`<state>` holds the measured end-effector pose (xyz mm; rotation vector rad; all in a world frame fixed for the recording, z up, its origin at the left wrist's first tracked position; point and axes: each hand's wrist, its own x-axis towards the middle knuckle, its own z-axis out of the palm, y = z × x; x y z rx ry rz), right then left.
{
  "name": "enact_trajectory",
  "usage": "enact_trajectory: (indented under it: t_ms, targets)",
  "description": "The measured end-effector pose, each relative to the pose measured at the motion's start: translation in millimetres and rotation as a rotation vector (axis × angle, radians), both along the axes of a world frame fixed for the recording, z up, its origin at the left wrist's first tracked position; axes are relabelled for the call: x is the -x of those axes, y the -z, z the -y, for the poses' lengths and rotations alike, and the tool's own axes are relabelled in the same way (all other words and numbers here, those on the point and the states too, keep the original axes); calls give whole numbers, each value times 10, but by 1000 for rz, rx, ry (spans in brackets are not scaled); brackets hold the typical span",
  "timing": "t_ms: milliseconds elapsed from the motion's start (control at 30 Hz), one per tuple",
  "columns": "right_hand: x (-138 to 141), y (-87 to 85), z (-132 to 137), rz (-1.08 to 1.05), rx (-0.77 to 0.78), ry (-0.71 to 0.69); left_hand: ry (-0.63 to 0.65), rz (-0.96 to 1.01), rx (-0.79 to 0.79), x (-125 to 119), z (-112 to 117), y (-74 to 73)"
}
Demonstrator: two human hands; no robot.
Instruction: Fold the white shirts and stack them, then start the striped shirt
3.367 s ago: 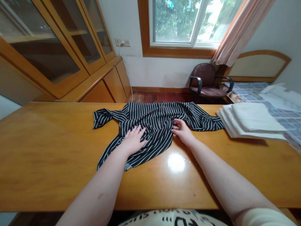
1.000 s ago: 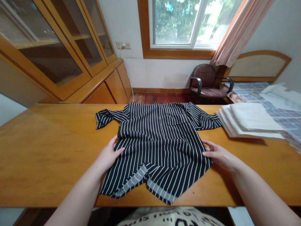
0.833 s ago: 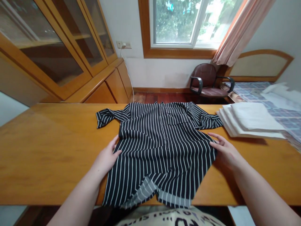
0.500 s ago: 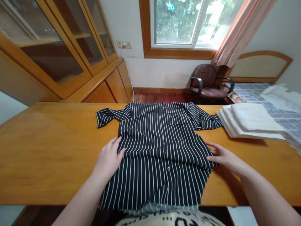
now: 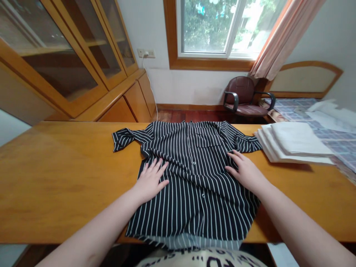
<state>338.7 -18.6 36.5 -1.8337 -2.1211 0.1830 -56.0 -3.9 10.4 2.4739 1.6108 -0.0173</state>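
Observation:
A black shirt with white stripes (image 5: 183, 207) lies front up across the wooden table (image 5: 69, 185), its sleeves out to both sides and its hem hanging over the near edge. My left hand (image 5: 151, 182) rests flat on the left half of the shirt, fingers spread. On the right side of the body, below the chest pocket, my right hand (image 5: 246, 172) touches the cloth with its fingers apart. Creases run across the middle between the two hands. The right cuff reaches the stack of folded white cloths or sheets (image 5: 300, 142).
A glass-fronted wooden cabinet (image 5: 91, 89) stands at the left beyond the table. Behind the far edge are a brown armchair (image 5: 241, 96), a window (image 5: 211, 33) with a pink curtain (image 5: 283, 40), and a bed with a checked cover (image 5: 339, 144).
Both hands have moved inward and away from me, from the shirt's side edges onto its body. The cloth has bunched into creases at the middle, and the lower hem has shifted right.

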Motion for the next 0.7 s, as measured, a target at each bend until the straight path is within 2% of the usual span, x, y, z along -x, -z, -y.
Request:
enact_trajectory:
  t_ms: [100,200,267,367,433,500,600,700]
  targets:
    - [225,177,-254,60,128,-105,-21,1,-14,4,-165,11]
    - [311,330,-569,102,133,-107,-32,14,-48,16,-282,28]
    - [305,356,-774,117,126,-116,-36,15,-57,26,-310,25]
    - [290,287,-955,125,122,-112,-55,-9,-44,48,-277,3]
    - [318,221,-931,137,80,-62,-76,-30,-40,78,-218,-9]
    - [373,186,-785,143,37,-32,-89,-43,-41,120,-147,-12]
    - [440,231,-430,130,78,-69,-95,-49,-52,191,-45,-5]
    - [388,312,-123,126,114,-102,-84,-51,-65,237,23,-2]
